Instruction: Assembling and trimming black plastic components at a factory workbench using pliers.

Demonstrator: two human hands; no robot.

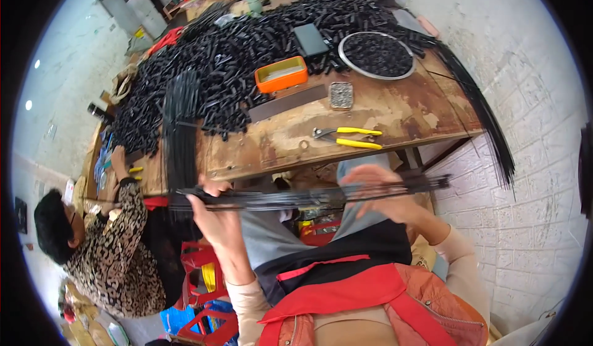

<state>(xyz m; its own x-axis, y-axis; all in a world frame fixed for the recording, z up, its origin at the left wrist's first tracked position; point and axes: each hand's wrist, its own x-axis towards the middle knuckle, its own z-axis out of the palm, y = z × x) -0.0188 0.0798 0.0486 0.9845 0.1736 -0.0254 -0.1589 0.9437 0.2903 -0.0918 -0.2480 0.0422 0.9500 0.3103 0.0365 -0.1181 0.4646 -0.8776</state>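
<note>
Currently, your left hand (217, 215) is closed around one end of a bundle of long, thin black rods (281, 200), thumb on the near side. Your right hand (386, 196) is at the other end, its fingers loosely curved and blurred, so you cannot tell how firmly it grips. The bundle lies crosswise above your grey-trousered lap, just off the near edge of the worn brown wooden table (426, 114). Near your left hand, a second bundle of straight black strands (180, 133) overhangs that edge. Beyond, on the tabletop, lie pliers with yellow handles (358, 130), an orange rectangular plastic box (281, 85) and a broad heap of short black pieces (213, 62).
</note>
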